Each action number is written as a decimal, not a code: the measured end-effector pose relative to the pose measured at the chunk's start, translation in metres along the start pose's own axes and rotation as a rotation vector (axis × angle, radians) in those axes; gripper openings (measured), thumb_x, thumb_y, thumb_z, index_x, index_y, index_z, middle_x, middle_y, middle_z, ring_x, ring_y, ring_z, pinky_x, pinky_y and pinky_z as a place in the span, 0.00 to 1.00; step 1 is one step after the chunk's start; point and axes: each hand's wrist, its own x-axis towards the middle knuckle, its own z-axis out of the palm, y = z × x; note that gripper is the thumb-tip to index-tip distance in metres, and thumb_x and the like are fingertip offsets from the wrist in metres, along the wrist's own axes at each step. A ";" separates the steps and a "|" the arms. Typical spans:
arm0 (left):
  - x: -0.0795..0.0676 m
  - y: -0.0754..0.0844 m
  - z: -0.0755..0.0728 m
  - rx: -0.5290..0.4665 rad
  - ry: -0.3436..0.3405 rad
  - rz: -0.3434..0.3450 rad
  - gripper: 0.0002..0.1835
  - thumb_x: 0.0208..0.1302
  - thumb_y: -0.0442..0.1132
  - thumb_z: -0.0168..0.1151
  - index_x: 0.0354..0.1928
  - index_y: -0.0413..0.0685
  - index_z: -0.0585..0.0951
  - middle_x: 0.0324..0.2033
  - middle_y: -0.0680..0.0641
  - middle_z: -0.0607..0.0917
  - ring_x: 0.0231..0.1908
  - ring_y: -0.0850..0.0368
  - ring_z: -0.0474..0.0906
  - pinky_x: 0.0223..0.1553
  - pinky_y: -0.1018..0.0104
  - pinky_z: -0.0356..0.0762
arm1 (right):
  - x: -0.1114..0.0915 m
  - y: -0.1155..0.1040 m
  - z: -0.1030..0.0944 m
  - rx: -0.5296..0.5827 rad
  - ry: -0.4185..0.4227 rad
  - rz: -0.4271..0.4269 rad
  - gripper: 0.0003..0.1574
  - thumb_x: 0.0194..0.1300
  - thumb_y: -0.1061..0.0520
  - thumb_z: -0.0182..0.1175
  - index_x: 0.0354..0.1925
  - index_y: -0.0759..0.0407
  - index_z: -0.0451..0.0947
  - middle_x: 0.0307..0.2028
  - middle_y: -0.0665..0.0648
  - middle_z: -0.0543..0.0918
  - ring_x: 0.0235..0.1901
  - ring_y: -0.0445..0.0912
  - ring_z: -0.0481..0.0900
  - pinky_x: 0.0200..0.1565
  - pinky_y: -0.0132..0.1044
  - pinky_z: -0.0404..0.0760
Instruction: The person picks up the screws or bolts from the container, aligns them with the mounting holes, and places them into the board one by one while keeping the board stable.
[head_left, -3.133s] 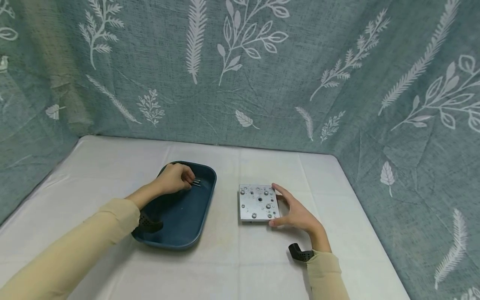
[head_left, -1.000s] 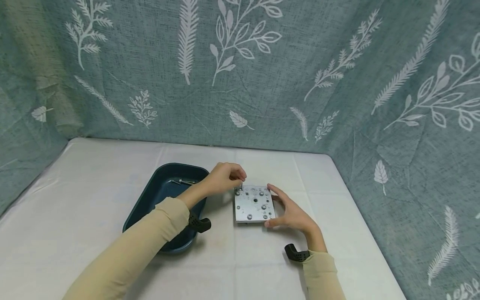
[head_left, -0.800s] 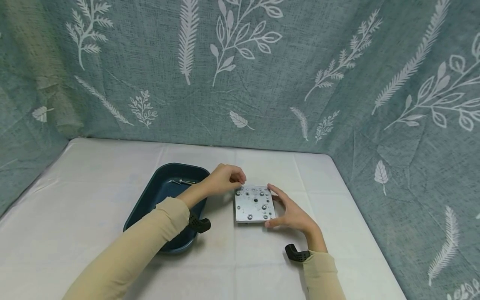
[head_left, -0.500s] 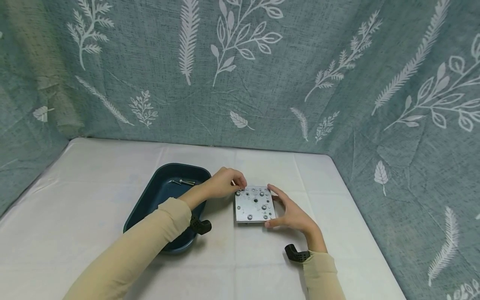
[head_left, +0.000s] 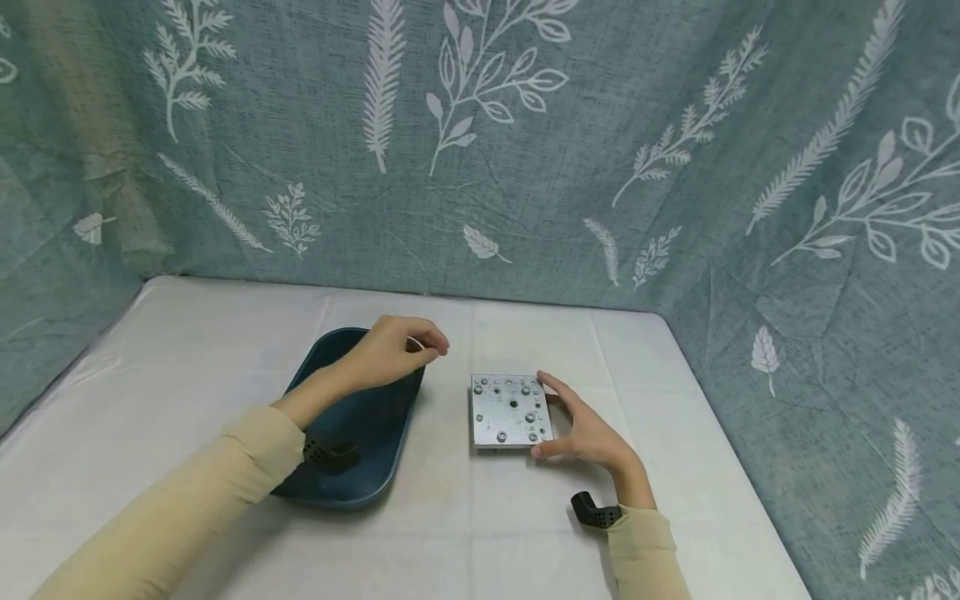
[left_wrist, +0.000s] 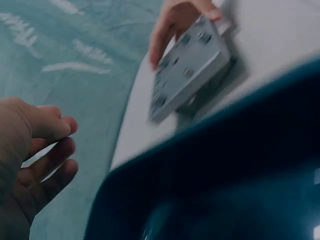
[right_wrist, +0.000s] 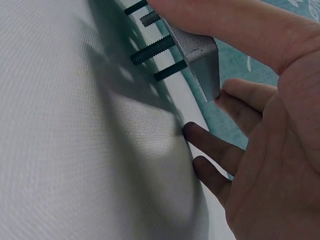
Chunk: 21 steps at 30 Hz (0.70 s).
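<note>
A square silver metal plate [head_left: 495, 414] with several holes and bolt heads sits right of centre on the white table. My right hand [head_left: 592, 429] grips its right side, thumb at the near corner and a finger at the far one. Seen from the right wrist, threaded bolt shanks [right_wrist: 152, 49] stick out under the plate, holding it off the cloth. My left hand [head_left: 386, 352] hovers over the far end of the dark blue tray [head_left: 378, 454], fingers loosely bent and nothing between them. It hides the tray's far part.
A white cloth [head_left: 442, 533] covers the table. Behind it and along both sides hangs a green curtain [head_left: 330, 125] with white leaf prints. The tray's raised rim [left_wrist: 150, 150] stands between the left wrist and the plate.
My left hand carried a small bolt from the tray to the plate's far left corner and lowered it in. It has let go and moved back left over the tray. The right hand stayed.
</note>
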 end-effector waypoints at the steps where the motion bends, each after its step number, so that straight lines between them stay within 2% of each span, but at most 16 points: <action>1: -0.005 -0.002 -0.009 0.003 0.003 -0.015 0.08 0.66 0.28 0.62 0.43 0.45 0.85 0.38 0.51 0.86 0.40 0.57 0.82 0.44 0.60 0.81 | 0.000 0.000 0.000 -0.006 0.000 0.002 0.74 0.39 0.58 0.83 0.78 0.48 0.50 0.73 0.55 0.59 0.69 0.56 0.59 0.69 0.61 0.43; 5: -0.022 -0.019 -0.040 0.061 -0.007 -0.103 0.07 0.65 0.28 0.63 0.44 0.38 0.85 0.38 0.47 0.87 0.40 0.52 0.83 0.43 0.55 0.81 | 0.000 0.002 0.000 -0.027 0.000 0.008 0.75 0.39 0.53 0.83 0.78 0.44 0.51 0.72 0.51 0.60 0.69 0.52 0.60 0.69 0.58 0.44; 8: -0.031 -0.034 -0.050 0.120 -0.028 -0.173 0.08 0.64 0.26 0.63 0.44 0.33 0.84 0.37 0.44 0.87 0.39 0.48 0.84 0.41 0.52 0.81 | 0.000 0.002 -0.001 -0.027 0.005 0.007 0.75 0.38 0.53 0.83 0.77 0.43 0.51 0.72 0.51 0.60 0.69 0.52 0.60 0.69 0.58 0.44; 13: -0.040 -0.053 -0.049 0.166 -0.052 -0.244 0.08 0.60 0.23 0.64 0.42 0.31 0.83 0.36 0.41 0.86 0.39 0.44 0.83 0.41 0.51 0.81 | 0.000 0.003 0.000 -0.014 0.003 0.005 0.75 0.38 0.53 0.83 0.78 0.45 0.51 0.71 0.54 0.62 0.69 0.54 0.59 0.69 0.61 0.43; 21: -0.042 -0.061 -0.045 0.223 -0.073 -0.228 0.10 0.56 0.20 0.62 0.41 0.29 0.83 0.35 0.40 0.85 0.38 0.42 0.83 0.41 0.51 0.81 | 0.000 0.001 0.000 -0.010 0.001 0.020 0.75 0.38 0.53 0.83 0.78 0.43 0.51 0.71 0.51 0.62 0.69 0.52 0.59 0.69 0.58 0.43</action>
